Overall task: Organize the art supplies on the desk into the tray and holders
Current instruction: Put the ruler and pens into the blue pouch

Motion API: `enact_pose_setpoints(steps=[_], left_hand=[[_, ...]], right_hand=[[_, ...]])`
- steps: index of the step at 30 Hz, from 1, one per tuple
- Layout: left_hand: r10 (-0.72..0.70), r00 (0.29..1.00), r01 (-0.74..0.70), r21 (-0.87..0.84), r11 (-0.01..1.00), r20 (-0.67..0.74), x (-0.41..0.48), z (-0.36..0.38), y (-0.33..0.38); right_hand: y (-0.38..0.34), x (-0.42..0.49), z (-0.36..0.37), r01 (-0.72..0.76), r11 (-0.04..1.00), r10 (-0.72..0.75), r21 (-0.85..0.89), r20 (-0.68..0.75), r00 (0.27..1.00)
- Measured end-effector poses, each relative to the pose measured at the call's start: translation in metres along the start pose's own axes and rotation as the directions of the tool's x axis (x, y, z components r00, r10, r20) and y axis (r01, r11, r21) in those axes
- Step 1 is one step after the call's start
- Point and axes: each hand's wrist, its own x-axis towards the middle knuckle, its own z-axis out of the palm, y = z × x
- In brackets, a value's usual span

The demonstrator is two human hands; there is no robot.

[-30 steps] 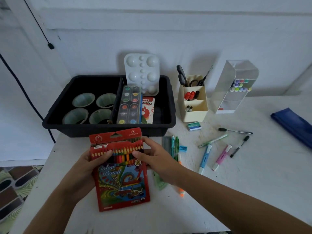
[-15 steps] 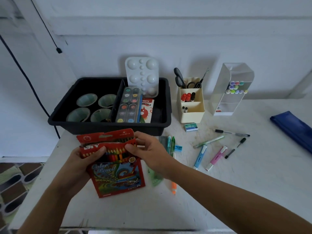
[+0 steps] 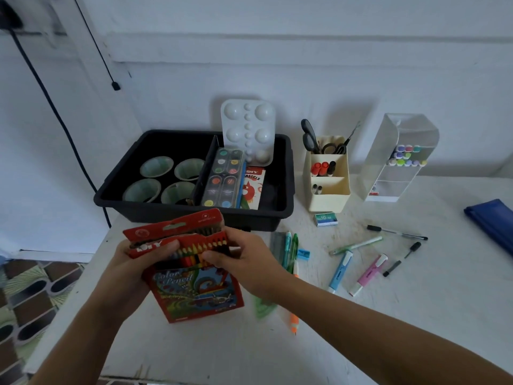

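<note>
A red box of colour pencils (image 3: 194, 290) with its top flap open is held above the desk, just in front of the black tray (image 3: 283, 207). My left hand (image 3: 133, 262) grips its upper left edge. My right hand (image 3: 244, 262) grips its upper right side, thumb over the pencil tips. Inside the tray lie several green cups (image 3: 156, 166), a watercolour set (image 3: 223, 177), a pastels box (image 3: 254, 187) and a white palette (image 3: 248, 129). Loose pens and highlighters (image 3: 340, 270) lie on the desk to the right.
A cream holder (image 3: 330, 195) with scissors and markers stands right of the tray, then a clear marker holder (image 3: 399, 162). A staples box (image 3: 326, 218), a blue sharpener (image 3: 303, 254) and a blue pouch (image 3: 491, 220) lie on the desk. The desk's left edge drops to a patterned floor.
The pencil box has been lifted off the desk and tilted, its top swinging left. Both hands kept their grip on its upper part.
</note>
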Motion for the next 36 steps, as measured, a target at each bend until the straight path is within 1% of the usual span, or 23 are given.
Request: enact_pose_setpoints(steps=[3, 7, 11, 13, 16, 18, 20, 22, 23, 24, 25, 26, 27, 28, 29, 30, 31, 32, 33, 36], left_hand=[[-0.002, 1.0, 0.001, 0.049, 0.999, 0.02, 0.009, 0.006, 0.01], [0.004, 0.998, -0.009, 0.091, 0.996, 0.058, 0.02, 0.018, 0.022], [-0.013, 0.99, -0.006, 0.137, 0.99, 0.14, 0.033, 0.039, 0.033], [0.013, 0.987, -0.037, 0.151, 0.988, 0.159, 0.043, 0.054, 0.044], [0.088, 0.981, -0.114, 0.147, 0.983, 0.174, 0.068, 0.078, 0.061], [0.089, 0.974, -0.121, 0.146, 0.982, 0.21, 0.092, 0.092, 0.07], [0.057, 0.957, -0.11, 0.175, 0.978, 0.286, 0.119, 0.102, 0.079], [0.018, 0.927, -0.145, 0.312, 0.939, 0.374, 0.149, 0.107, 0.088], [0.005, 0.91, -0.194, 0.414, 0.889, 0.416, 0.163, 0.105, 0.092], [-0.004, 0.891, -0.259, 0.517, 0.815, 0.454, 0.176, 0.102, 0.096], [-0.008, 0.874, -0.333, 0.611, 0.718, 0.486, 0.19, 0.097, 0.097], [-0.008, 0.858, -0.411, 0.694, 0.592, 0.514, 0.204, 0.092, 0.096], [-0.013, 0.843, -0.481, 0.763, 0.432, 0.538, 0.216, 0.088, 0.093], [-0.024, 0.831, -0.533, 0.808, 0.251, 0.556, 0.228, 0.085, 0.088], [-0.048, 0.824, -0.561, 0.824, 0.077, 0.565, 0.237, 0.084, 0.081], [-0.07, 0.832, -0.555, 0.829, -0.068, 0.551, 0.246, 0.085, 0.071], [-0.076, 0.856, -0.517, 0.839, -0.171, 0.512, 0.253, 0.088, 0.062], [-0.065, 0.882, -0.468, 0.85, -0.241, 0.467, 0.259, 0.092, 0.054], [-0.061, 0.9, -0.43, 0.856, -0.288, 0.432, 0.263, 0.097, 0.047], [-0.06, 0.924, -0.371, 0.845, -0.384, 0.378, 0.276, 0.108, 0.038]], right_hand=[[-0.002, 0.003, -0.006, 0.009, 0.998, -0.007, 0.057, -0.036, 0.999], [-0.002, 0.01, -0.018, 0.015, 0.999, -0.011, 0.049, -0.08, 0.997], [-0.008, 0.012, -0.035, -0.023, 0.992, 0.038, 0.127, -0.12, 0.992], [-0.017, 0.016, -0.05, -0.022, 0.987, 0.041, 0.156, -0.115, 0.993], [-0.035, 0.025, -0.077, -0.007, 0.994, 0.019, 0.111, -0.109, 0.994], [-0.045, 0.034, -0.094, 0.002, 0.993, 0.019, 0.119, -0.176, 0.984], [-0.05, 0.045, -0.109, 0.013, 0.993, 0.024, 0.12, -0.3, 0.954], [-0.05, 0.057, -0.124, 0.014, 0.997, 0.019, 0.073, -0.433, 0.901], [-0.049, 0.063, -0.131, 0.002, 0.999, 0.016, 0.035, -0.486, 0.874], [-0.047, 0.069, -0.138, -0.017, 1.0, 0.016, 0.003, -0.529, 0.848], [-0.045, 0.074, -0.143, -0.034, 0.999, 0.018, -0.019, -0.56, 0.828], [-0.043, 0.079, -0.147, -0.054, 0.998, 0.019, -0.043, -0.584, 0.812], [-0.041, 0.084, -0.151, -0.081, 0.994, 0.02, -0.073, -0.605, 0.796], [-0.039, 0.088, -0.153, -0.114, 0.988, 0.023, -0.106, -0.626, 0.779], [-0.038, 0.093, -0.156, -0.15, 0.979, 0.025, -0.14, -0.646, 0.763], [-0.037, 0.097, -0.158, -0.189, 0.966, 0.025, -0.176, -0.663, 0.748], [-0.036, 0.101, -0.159, -0.228, 0.949, 0.022, -0.219, -0.675, 0.737], [-0.036, 0.105, -0.161, -0.266, 0.927, 0.015, -0.264, -0.683, 0.73], [-0.035, 0.109, -0.161, -0.296, 0.905, 0.008, -0.305, -0.684, 0.729], [-0.034, 0.123, -0.159, -0.348, 0.863, 0.021, -0.367, -0.662, 0.749]])
